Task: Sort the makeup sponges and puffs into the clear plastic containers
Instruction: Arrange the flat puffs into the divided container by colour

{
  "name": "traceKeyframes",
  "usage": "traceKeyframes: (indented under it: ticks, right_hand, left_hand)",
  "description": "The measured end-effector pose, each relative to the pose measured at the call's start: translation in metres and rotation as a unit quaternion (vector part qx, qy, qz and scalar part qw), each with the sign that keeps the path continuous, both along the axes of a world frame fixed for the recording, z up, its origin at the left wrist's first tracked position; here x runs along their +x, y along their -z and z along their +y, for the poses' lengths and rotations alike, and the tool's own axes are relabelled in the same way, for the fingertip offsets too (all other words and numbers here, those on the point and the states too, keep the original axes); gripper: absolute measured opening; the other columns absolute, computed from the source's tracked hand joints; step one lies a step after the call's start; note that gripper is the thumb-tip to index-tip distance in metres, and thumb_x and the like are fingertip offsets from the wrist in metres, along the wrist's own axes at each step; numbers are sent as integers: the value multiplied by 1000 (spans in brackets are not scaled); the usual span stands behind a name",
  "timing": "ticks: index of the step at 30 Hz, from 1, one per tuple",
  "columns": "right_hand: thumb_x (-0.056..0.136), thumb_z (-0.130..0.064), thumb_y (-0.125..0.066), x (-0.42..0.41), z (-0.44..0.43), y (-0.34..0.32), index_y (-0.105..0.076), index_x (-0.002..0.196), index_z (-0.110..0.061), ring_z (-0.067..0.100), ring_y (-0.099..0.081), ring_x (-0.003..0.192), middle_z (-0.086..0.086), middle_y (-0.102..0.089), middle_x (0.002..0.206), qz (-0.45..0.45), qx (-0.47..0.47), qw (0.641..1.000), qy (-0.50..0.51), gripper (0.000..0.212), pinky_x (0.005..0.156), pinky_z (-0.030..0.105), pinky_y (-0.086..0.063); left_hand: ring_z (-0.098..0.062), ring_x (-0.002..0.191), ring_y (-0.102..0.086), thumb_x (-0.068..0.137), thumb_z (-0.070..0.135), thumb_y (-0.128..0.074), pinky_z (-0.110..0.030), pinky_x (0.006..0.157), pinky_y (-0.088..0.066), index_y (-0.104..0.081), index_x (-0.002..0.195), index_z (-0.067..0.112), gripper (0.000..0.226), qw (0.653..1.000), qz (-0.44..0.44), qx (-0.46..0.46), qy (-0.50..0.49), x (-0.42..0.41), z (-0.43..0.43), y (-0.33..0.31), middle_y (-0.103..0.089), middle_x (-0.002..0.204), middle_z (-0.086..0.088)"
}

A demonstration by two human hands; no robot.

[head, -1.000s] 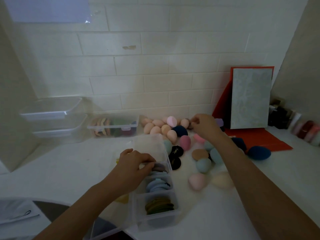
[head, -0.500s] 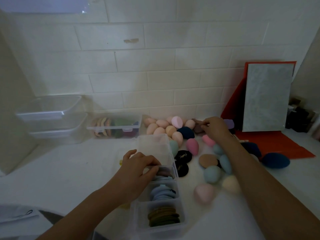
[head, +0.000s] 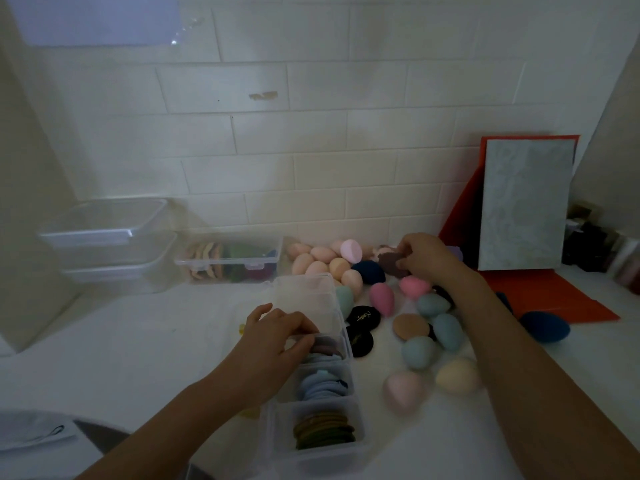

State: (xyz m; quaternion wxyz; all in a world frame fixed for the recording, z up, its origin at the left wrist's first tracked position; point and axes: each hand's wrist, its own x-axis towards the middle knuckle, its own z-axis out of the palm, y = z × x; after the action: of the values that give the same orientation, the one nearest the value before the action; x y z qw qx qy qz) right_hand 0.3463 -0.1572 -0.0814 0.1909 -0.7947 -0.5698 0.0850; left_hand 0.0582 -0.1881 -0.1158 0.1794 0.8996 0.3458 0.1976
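a long clear box point(head: 304, 296) with dividers lies on the white counter point(head: 138, 341) at 6 o'clock in the view, running away from the person. its nearest cell holds olive puffs point(head: 323, 434), the next blue puffs point(head: 322, 384), the third mauve puffs point(head: 327, 348). the left hand point(head: 273, 337) comes in from 7 o'clock and rests on the box's left wall, fingers curled over the rim with the tips on the mauve puffs; whether they pinch anything cannot be told. the right hand point(head: 427, 254) reaches to 1 o'clock of the box, near the tiled wall point(head: 311, 133), and pinches a brown puff point(head: 389, 265) between thumb and fingers, just above the counter. loose pieces lie from 12 to 3 o'clock of the box: peach sponges point(head: 320, 259) bunched at the wall, a navy sponge point(head: 369, 271) touching them, a pink sponge point(head: 381, 299), two black puffs point(head: 363, 316) just beside the box, and teal sponges point(head: 419, 353) under the right forearm. a small clear box point(head: 227, 261) with puffs inside stands at 11 o'clock, and stacked clear tubs point(head: 104, 233) at 9 o'clock of that. a red board point(head: 460, 216) with a grey panel point(head: 523, 209) leans on the wall at 2 o'clock.
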Motion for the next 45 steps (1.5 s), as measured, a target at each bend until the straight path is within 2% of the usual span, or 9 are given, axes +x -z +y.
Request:
traceKeyframes:
  ticks: [6, 10, 20, 26, 29, 31, 36, 41, 45]
  right_hand:
    - [83, -6, -65, -13, -28, -40, -61, 95, -14, 14, -59, 77, 5, -63, 96, 41, -18, 996, -83, 15, 55, 15, -43]
    - [84, -10, -64, -54, -47, -61, -56, 92, -20, 15, -58, 82, 1, -65, 91, 49, 3, 980, -193, 15, 70, 26, -45]
    - [87, -17, -61, -129, -56, -37, -68, 96, -15, 3, -49, 71, -11, -51, 75, -90, -10, 950, -300, 12, 52, 12, -30]
    - [83, -21, -67, -138, -51, -39, -69, 104, -11, 18, -59, 93, 4, -62, 99, -128, -78, 953, -264, 24, 70, 25, -49]
    - [89, -15, -58, -143, -49, -27, -59, 83, -6, 16, -49, 71, 2, -42, 69, -167, -87, 947, -262, 11, 54, 21, -31]
    - [93, -9, -48, -145, -50, -18, -50, 68, -11, 8, -33, 55, -3, -31, 62, -189, -86, 937, -281, 25, 53, 19, -26]
    - [88, -18, -59, -126, -49, -27, -70, 76, -12, 7, -48, 56, -9, -55, 62, -61, -102, 933, -340, 17, 54, 16, -35]
    - [88, -30, -58, -65, -23, -30, -72, 91, -7, 19, -64, 79, 6, -71, 83, -1, 36, 986, -162, 28, 67, 32, -45]
    - [89, -24, -55, -8, -5, 9, -61, 111, 0, 31, -60, 99, 16, -64, 108, 33, 1, 998, 50, 33, 77, 33, -45]
  left_hand:
    - [12, 96, -45, 83, 42, -33, -27, 109, -16, -49, 87, 46, 17, 1000, -18, 6, 7, -1, -1, 0, -52, 86, 32]
    - [18, 99, -42, 82, 41, -34, -24, 104, -17, -55, 92, 43, 23, 1000, -15, 12, 4, -2, -3, -4, -47, 85, 38]
    - [12, 80, -54, 87, 26, -60, -15, 108, -11, -54, 79, 40, 17, 996, -57, -3, -64, 1, -8, -3, -57, 77, 26]
    - [5, 81, -50, 83, 24, -65, -9, 73, -33, -61, 83, 37, 14, 994, -81, 23, -63, -1, -10, -2, -51, 81, 24]
    - [3, 84, -48, 83, 24, -66, -7, 70, -35, -62, 85, 37, 13, 995, -77, 34, -62, -2, -8, 0, -47, 87, 17]
    - [2, 85, -49, 82, 23, -66, -7, 72, -35, -60, 84, 38, 16, 995, -76, 37, -51, -2, -7, 0, -48, 89, 19]
    - [5, 85, -50, 86, 27, -61, -8, 77, -31, -60, 85, 35, 9, 997, -51, 46, -40, -2, -9, -3, -51, 82, 25]
    - [12, 84, -51, 90, 29, -55, -22, 105, -24, -56, 89, 34, 5, 999, -37, 22, -33, -1, -8, -3, -57, 83, 22]
    - [21, 83, -40, 93, 31, -50, -25, 109, -23, -44, 103, 36, 12, 999, -14, 4, -51, -1, -10, -4, -51, 93, 22]
